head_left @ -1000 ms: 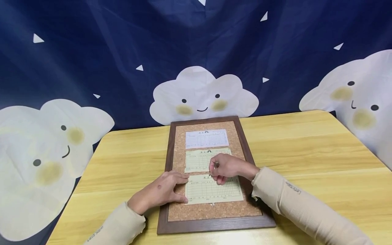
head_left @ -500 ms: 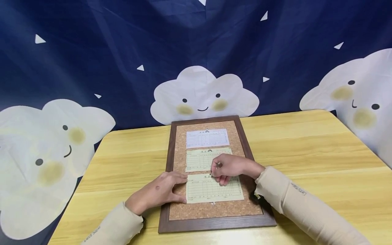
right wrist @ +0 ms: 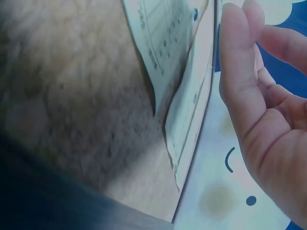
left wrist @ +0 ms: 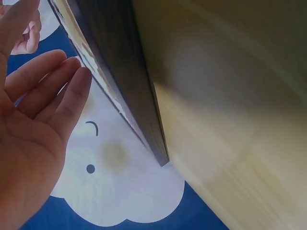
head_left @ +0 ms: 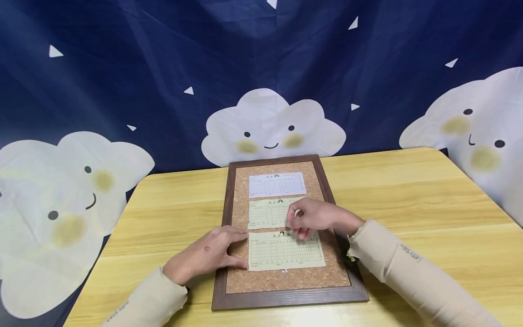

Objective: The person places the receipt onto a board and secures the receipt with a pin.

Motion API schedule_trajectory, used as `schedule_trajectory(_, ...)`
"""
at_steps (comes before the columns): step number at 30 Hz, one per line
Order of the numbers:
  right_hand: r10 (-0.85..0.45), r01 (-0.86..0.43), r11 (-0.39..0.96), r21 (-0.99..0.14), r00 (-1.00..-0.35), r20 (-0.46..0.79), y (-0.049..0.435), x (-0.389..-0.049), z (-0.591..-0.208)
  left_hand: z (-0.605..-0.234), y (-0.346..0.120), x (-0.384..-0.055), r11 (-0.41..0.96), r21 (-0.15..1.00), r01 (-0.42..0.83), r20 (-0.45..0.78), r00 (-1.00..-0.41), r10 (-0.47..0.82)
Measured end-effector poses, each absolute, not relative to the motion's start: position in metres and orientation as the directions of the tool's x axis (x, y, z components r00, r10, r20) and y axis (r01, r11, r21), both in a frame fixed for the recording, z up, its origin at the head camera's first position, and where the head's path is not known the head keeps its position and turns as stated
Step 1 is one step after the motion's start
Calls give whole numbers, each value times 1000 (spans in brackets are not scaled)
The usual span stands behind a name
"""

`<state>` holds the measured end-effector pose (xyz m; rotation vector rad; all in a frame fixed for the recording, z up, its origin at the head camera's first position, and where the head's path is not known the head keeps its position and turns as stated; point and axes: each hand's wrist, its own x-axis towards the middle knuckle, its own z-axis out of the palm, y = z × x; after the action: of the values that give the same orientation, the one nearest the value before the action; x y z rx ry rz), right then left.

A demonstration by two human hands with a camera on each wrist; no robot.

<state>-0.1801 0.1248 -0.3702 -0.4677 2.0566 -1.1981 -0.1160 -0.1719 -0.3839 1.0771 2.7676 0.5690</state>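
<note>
A cork board (head_left: 253,282) in a dark wood frame lies on the table, bearing three printed paper slips. On the lowest yellowish slip (head_left: 269,254), a pushpin (head_left: 282,233) sits at the top edge. My right hand (head_left: 313,215) hovers just above and right of that pin, thumb and index tips close together, nothing visible between them. At the slip's left edge, my left hand (head_left: 204,256) rests with its fingers extended and thumb apart. The middle yellowish slip (head_left: 263,215) and the upper white slip (head_left: 275,185) each have a pin near the top.
The wooden table (head_left: 416,213) extends on both sides of the board. Behind it hangs a dark blue cloth (head_left: 261,54) printed with smiling clouds. A small whitish mark (head_left: 285,272) shows on the cork under the lowest slip.
My right hand has come off the lowest slip's pin, moving up and right, so the pin now shows. My left hand has shifted slightly left.
</note>
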Motion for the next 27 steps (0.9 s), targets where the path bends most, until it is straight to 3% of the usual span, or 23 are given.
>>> schedule_trajectory(14, -642, -123, 470, -874, -728, -243, 150, -179, -358, -370, -181, -117, 717, 312, 623, 111, -774, 624)
schedule_trajectory(27, -561, -393, 635, -665, -826, -48, 176, -164, -345, -369, -198, -118, 767, 216, 604, 177, -797, 578)
